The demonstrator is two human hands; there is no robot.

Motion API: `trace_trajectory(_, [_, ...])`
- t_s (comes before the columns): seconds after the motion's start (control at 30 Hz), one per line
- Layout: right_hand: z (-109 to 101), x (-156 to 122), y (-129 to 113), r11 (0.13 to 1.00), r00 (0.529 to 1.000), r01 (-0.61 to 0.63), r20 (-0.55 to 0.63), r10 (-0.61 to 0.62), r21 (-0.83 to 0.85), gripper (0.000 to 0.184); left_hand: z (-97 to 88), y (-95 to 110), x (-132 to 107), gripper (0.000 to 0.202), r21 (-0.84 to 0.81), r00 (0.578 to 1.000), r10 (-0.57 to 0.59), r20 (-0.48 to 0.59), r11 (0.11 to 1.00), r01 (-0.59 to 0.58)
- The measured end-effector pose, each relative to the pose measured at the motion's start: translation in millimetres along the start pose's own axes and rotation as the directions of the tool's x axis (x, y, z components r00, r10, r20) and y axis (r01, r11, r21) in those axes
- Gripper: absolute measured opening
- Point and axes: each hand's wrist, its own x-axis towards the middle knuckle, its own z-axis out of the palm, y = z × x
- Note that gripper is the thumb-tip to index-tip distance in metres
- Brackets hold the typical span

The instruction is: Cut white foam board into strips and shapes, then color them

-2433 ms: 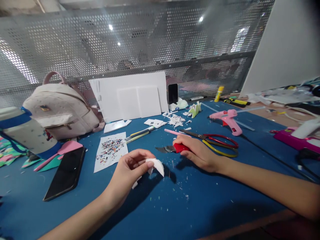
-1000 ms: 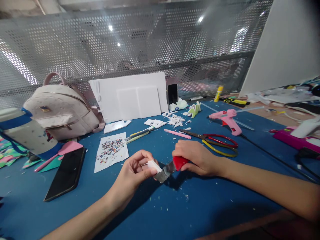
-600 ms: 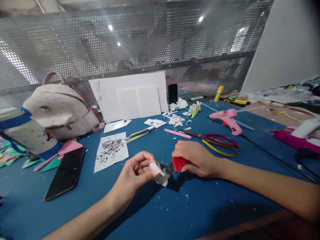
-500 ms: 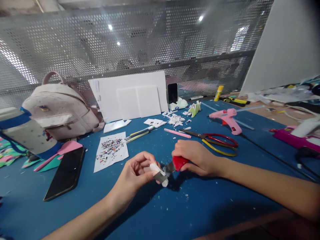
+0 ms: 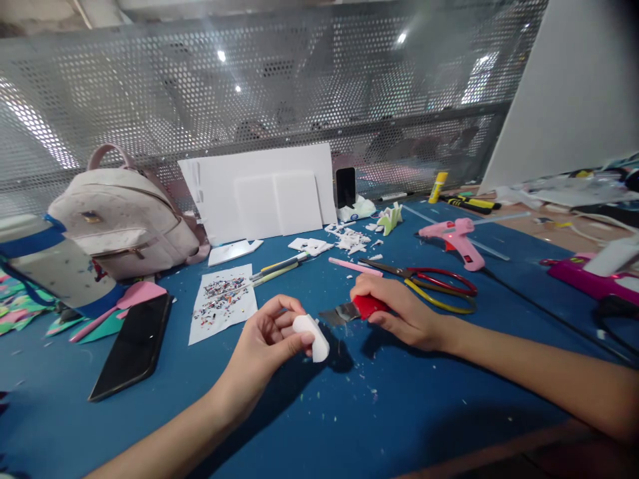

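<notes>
Between thumb and fingers, my left hand (image 5: 272,336) pinches a small white foam piece (image 5: 313,338) with a rounded edge. My right hand (image 5: 402,313) is wrapped round the red handle of a utility knife (image 5: 367,306). Its grey blade points left toward the foam piece, apart from it by a small gap. Tiny white crumbs are scattered on the blue tabletop (image 5: 359,426) below both hands. Just beyond my right hand lie scissors (image 5: 439,289) with red and yellow handles and a pink pen (image 5: 354,267).
White foam scraps (image 5: 349,238) lie past the hands. A pink glue gun (image 5: 459,239) with its cord is on the right, a magenta tool (image 5: 589,276) farther right. On the left are a black phone (image 5: 132,346), a tumbler (image 5: 54,266), a backpack (image 5: 124,219) and a bead-covered paper (image 5: 224,313).
The knife blade has come away from the foam piece, my right hand moving slightly right. The foam piece has turned in my left fingers and shows its broad face.
</notes>
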Motion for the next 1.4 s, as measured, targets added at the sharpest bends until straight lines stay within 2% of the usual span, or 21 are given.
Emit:
trace_trajectory(0.17, [13.4, 1.1, -15.7, 0.959, 0.977, -0.202, -0.032, 0.213, 0.201, 0.031, 5.1, -0.4, -0.8, 0.027, 0.009, 1.000, 0.015, -0.017, 1.000, -0.015])
trace_trajectory(0.27, [20.8, 2.6, -24.0, 0.900, 0.951, -0.306, 0.051, 0.305, 0.309, 0.024, 10.0, -1.7, -0.5, 0.028, 0.020, 1.000, -0.010, -0.011, 1.000, 0.011])
trace_trajectory(0.4, [24.0, 5.1, -28.9, 0.812, 0.914, -0.402, 0.132, 0.383, 0.423, 0.025, 15.7, -3.6, 1.5, 0.034, 0.039, 0.998, -0.056, -0.003, 0.998, 0.056])
trace_trajectory(0.57, [28.8, 5.4, -28.3, 0.812, 0.910, -0.412, 0.139, 0.391, 0.414, 0.025, 18.2, -6.2, 4.0, 0.041, 0.067, 0.997, -0.078, -0.019, 0.995, 0.079])
trace_trajectory(0.7, [28.2, 5.7, -27.5, 0.840, 0.906, -0.422, 0.118, 0.407, 0.342, 0.026, 18.4, -5.2, 2.6, 0.038, 0.106, 0.997, -0.068, -0.041, 0.992, 0.072])
trace_trajectory(0.8, [13.1, 12.9, -17.3, 0.874, 0.901, -0.423, 0.012, 0.433, 0.240, 0.026, 16.0, -1.1, 1.1, 0.030, 0.160, 0.996, -0.036, -0.087, 0.986, 0.050])
trace_trajectory(0.9, [-16.2, 25.9, 9.7, 0.890, 0.875, -0.445, -0.163, 0.455, 0.098, 0.022, 10.8, 3.0, 1.2, 0.025, 0.211, 0.991, 0.011, -0.131, 0.977, 0.017])
trace_trajectory(0.97, [-37.2, 33.7, 32.2, 0.873, 0.843, -0.488, -0.256, 0.473, 0.004, 0.018, 6.7, 4.1, 2.4, 0.023, 0.234, 0.990, 0.029, -0.139, 0.972, 0.004])
trace_trajectory(1.07, [-54.9, 40.3, 54.4, 0.840, 0.810, -0.540, -0.309, 0.499, -0.057, 0.029, 0.6, 2.6, 4.8, 0.023, 0.252, 0.988, 0.032, -0.150, 0.968, 0.007])
trace_trajectory(1.17, [-46.7, 41.8, 47.4, 0.841, 0.816, -0.540, -0.244, 0.524, 0.000, 0.030, -4.3, -0.7, 6.8, 0.028, 0.253, 0.984, 0.035, -0.172, 0.967, 0.010])
trace_trajectory(1.3, [-14.3, 41.6, 5.8, 0.827, 0.846, -0.524, 0.009, 0.533, 0.203, 0.034, -6.6, -3.7, 8.3, 0.025, 0.242, 0.984, 0.033, -0.177, 0.970, 0.011])
trace_trajectory(1.4, [4.4, 42.7, -21.0, 0.797, 0.852, -0.521, 0.125, 0.509, 0.305, 0.034, -5.5, -4.3, 8.9, 0.025, 0.232, 0.986, 0.034, -0.164, 0.973, 0.005])
